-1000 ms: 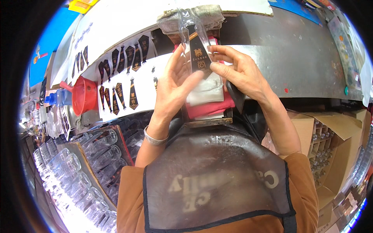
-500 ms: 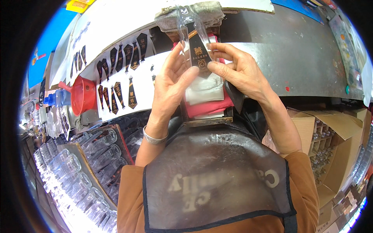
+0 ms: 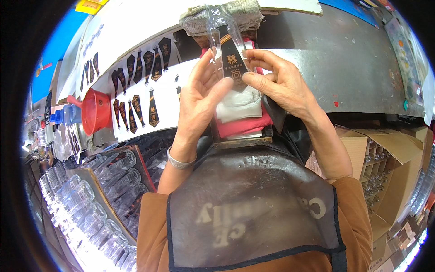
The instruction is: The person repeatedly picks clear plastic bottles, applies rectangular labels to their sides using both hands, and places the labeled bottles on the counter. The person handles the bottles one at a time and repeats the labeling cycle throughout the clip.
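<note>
A clear glass bottle (image 3: 225, 72) lies on its side, its neck resting on a folded grey cloth (image 3: 194, 22) at the far end. On its upper face sits a black tie-shaped label with gold marks. My left hand (image 3: 201, 88) curves round the bottle's left side, the thumb close to the label's lower end. From the right, my right hand (image 3: 278, 81) grips it, thumb pressing near the label's lower edge. Under the bottle's base are a white cloth (image 3: 240, 111) and a red cloth (image 3: 247, 126) on a wooden stand (image 3: 242, 142).
White sheets (image 3: 163, 102) bearing several tie-shaped labels lie to the left, beside a red plastic scoop (image 3: 96, 111). Rows of clear bottles (image 3: 86, 217) fill the lower left. At right, a cardboard box (image 3: 394, 181) with dividers holds bottles. A grey metal tabletop (image 3: 358, 68) spreads behind it.
</note>
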Demonstrator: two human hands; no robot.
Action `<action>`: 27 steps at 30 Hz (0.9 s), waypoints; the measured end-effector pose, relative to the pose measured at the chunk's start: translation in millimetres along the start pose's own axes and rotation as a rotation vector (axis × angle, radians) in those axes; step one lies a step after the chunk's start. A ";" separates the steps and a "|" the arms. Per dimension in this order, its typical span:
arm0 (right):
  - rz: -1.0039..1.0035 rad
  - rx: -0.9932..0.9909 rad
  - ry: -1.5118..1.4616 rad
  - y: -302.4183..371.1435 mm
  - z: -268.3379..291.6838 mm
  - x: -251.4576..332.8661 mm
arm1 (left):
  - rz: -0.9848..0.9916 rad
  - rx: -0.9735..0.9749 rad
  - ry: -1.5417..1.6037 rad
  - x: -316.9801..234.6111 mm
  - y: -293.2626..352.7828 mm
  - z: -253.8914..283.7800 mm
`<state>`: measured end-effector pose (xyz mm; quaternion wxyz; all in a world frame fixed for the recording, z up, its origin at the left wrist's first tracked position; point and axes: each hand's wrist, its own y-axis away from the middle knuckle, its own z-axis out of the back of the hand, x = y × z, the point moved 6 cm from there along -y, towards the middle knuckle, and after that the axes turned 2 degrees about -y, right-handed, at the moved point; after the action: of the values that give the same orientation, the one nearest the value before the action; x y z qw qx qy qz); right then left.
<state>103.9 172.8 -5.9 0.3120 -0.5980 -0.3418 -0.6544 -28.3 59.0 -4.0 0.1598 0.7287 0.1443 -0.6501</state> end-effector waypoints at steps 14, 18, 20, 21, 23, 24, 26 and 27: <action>0.017 0.030 -0.009 -0.9 0.1 -1.5 | 0.018 -0.030 0.009 3.4 -0.2 1.4; -0.038 0.024 -0.139 -5.5 14.9 -14.1 | 0.000 -0.060 0.038 0.6 -2.9 2.5; -0.061 -0.047 -0.252 -8.3 30.4 -22.2 | -0.143 -0.082 -0.118 -11.2 -4.1 1.5; -0.105 -0.112 -0.331 -9.6 38.6 -25.3 | -0.222 -0.095 -0.196 -19.4 -6.3 0.8; -0.178 -0.223 -0.491 -10.1 47.4 -34.4 | -0.309 -0.095 -0.414 -30.6 -8.2 -4.0; -0.202 -0.245 -0.579 -9.8 48.8 -37.7 | -0.343 -0.085 -0.486 -33.8 -9.4 -7.3; -0.139 -0.277 -0.582 -10.4 50.4 -34.3 | -0.410 -0.055 -0.634 -37.7 -14.5 -8.9; -0.114 -0.294 -0.587 -9.5 50.6 -32.2 | -0.427 -0.061 -0.699 -38.8 -15.4 -8.6</action>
<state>127.9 219.8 -36.1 0.0736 -0.7795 -0.3520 -0.5129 -31.3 76.5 34.8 0.0821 0.4124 0.2484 -0.8726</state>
